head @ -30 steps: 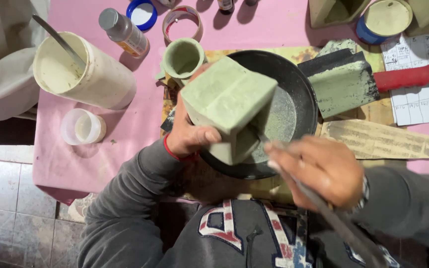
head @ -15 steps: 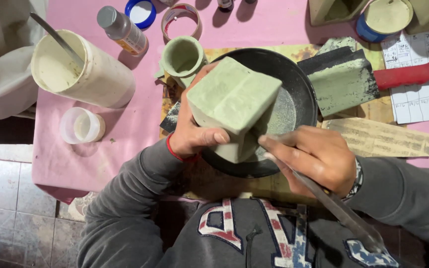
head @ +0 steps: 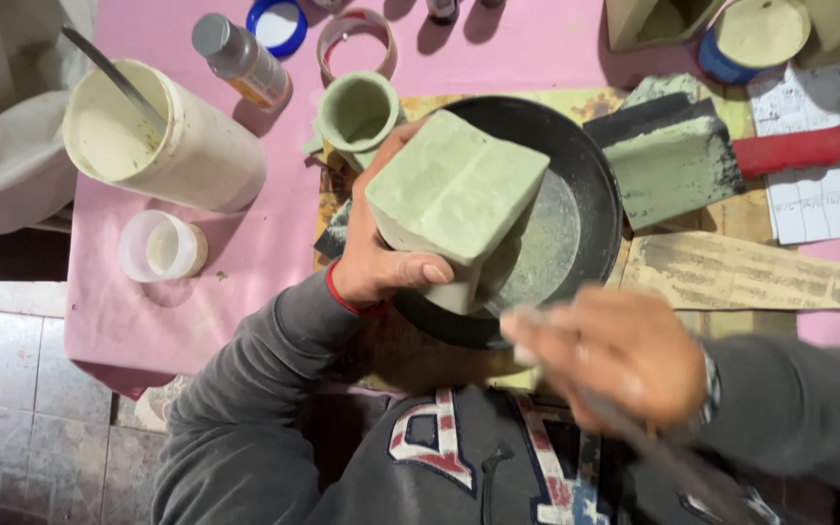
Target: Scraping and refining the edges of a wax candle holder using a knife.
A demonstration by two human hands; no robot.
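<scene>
My left hand (head: pixel 381 258) grips a pale green block (head: pixel 454 194), box-shaped, and holds it tilted over a black round pan (head: pixel 590 185) dusted with green powder. My right hand (head: pixel 619 350) is blurred below the pan's near rim, closed around a long thin tool (head: pixel 673 457) whose handle runs down to the right. The tool's tip lies close to the lower corner of the block. A red band circles my left wrist.
On the pink tablecloth (head: pixel 245 262) stand a large white tub (head: pixel 162 136) with a stick, a small clear cup (head: pixel 159 246), a bottle (head: pixel 242 60), a green cup (head: pixel 357 109) and a blue lid (head: pixel 277 24). Sandpaper sheets (head: pixel 678 165), a red-handled tool (head: pixel 789 148) and papers lie right.
My right hand with the thin tool has dropped lower and to the right, away from the block, and is now blurred. The block stays in my left hand over the pan.
</scene>
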